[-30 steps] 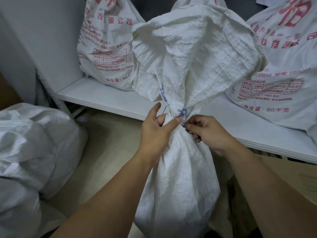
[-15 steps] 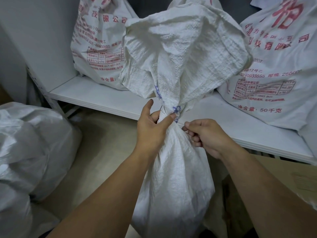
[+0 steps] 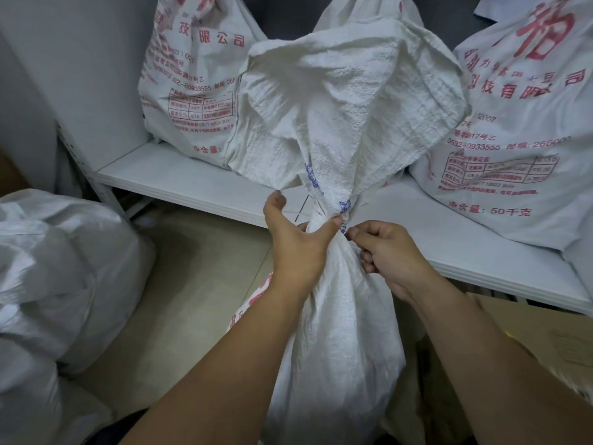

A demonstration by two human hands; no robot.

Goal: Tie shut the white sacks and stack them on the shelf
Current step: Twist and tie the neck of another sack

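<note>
A white woven sack (image 3: 340, 316) stands upright in front of me, its neck gathered and its open top flaring wide above. My left hand (image 3: 296, 242) grips the gathered neck, thumb pressed across the front. My right hand (image 3: 388, 252) is curled beside the neck and pinches a thin tie (image 3: 346, 220) at the gather. The tie itself is barely visible. Behind the sack runs the white shelf (image 3: 199, 184), with two tied sacks printed in red standing on it, one at the left (image 3: 189, 85) and one at the right (image 3: 519, 130).
More white sacks (image 3: 61, 277) lie on the floor at my left. A grey wall panel (image 3: 80, 75) bounds the shelf's left end. A brown cardboard box (image 3: 545, 335) sits low at the right. Beige floor (image 3: 192, 284) shows between the left sacks and the held sack.
My right hand has pulled slightly away from the neck and back toward it, working the tie. My left hand keeps its grip on the neck.
</note>
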